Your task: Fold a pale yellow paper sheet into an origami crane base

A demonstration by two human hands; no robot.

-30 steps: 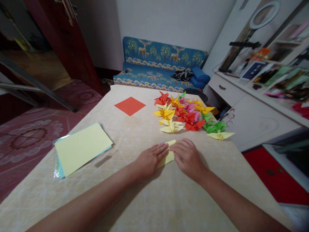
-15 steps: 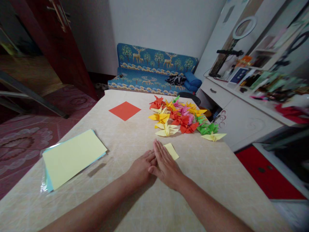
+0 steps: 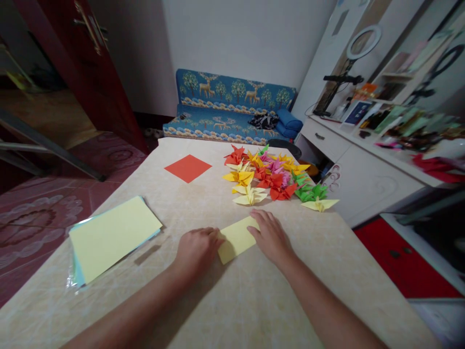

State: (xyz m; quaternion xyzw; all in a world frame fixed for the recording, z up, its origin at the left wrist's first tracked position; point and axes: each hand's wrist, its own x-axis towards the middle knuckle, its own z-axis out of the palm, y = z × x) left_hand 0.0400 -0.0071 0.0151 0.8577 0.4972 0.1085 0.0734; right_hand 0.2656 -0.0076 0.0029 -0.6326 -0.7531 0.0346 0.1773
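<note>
A folded strip of pale yellow paper (image 3: 237,237) lies flat on the beige table (image 3: 232,300) between my two hands. My left hand (image 3: 196,249) rests at the strip's near left end with its fingers curled and pressed on the paper. My right hand (image 3: 271,235) lies at the far right end, fingers flat on the paper's edge. Just beyond the strip sits a heap of folded paper cranes (image 3: 271,177) in red, yellow, orange, pink and green.
A stack of pale yellow and blue sheets (image 3: 112,237) lies at the left. A red square sheet (image 3: 188,167) lies farther back. A blue patterned sofa (image 3: 232,109) stands behind the table, and a white cabinet (image 3: 359,169) with shelves stands at the right.
My hands were together over the paper, covering most of it. They have slid apart along the strip, left hand toward me and right hand away, so the yellow strip shows between them.
</note>
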